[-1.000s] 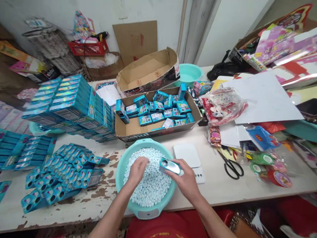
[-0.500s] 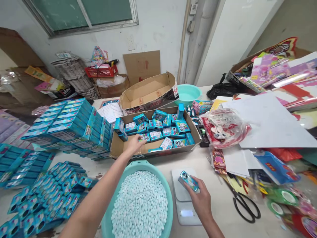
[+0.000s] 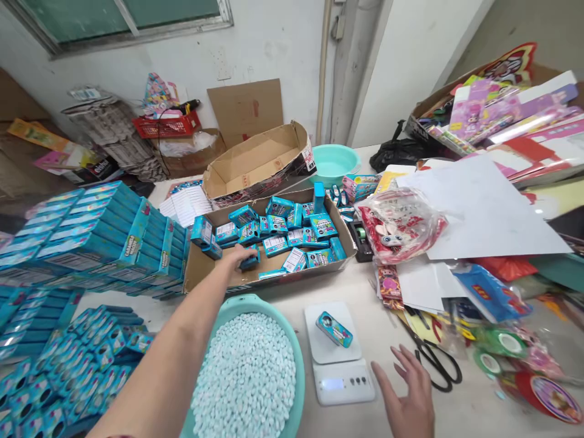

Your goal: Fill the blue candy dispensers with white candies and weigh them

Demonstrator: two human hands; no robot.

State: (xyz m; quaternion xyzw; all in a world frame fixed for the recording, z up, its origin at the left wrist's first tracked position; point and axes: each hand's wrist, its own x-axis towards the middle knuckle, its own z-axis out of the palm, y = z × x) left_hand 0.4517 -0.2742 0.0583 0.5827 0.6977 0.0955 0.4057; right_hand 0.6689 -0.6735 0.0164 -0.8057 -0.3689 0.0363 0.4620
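Note:
My left hand [image 3: 235, 258] reaches into a shallow cardboard tray [image 3: 194, 277] and is closed on a small blue candy box [image 3: 250, 259]. Several more blue boxes [image 3: 275, 246] lie jumbled in the tray. My right hand [image 3: 409, 389] is open and holds nothing, just right of a white digital scale [image 3: 345, 384]. On the scale's plate rests a blue candy tin [image 3: 335, 329], apart from my fingers. Below my left arm, a mint-green basin [image 3: 297, 365] holds a heap of pale candies [image 3: 246, 371].
Stacked blue cartons [image 3: 109, 237] and loose blue boxes [image 3: 91, 359] stand at left. An empty cardboard tray [image 3: 255, 176] and a green basin [image 3: 335, 163] are behind. Black scissors [image 3: 440, 365], tape rolls [image 3: 511, 344], white paper [image 3: 483, 207] and a plastic bag [image 3: 396, 228] crowd the right.
My right hand has let go of the blue tin, leaving it on the scale, and has moved right and opened. My left hand has taken hold of a blue box in the tray.

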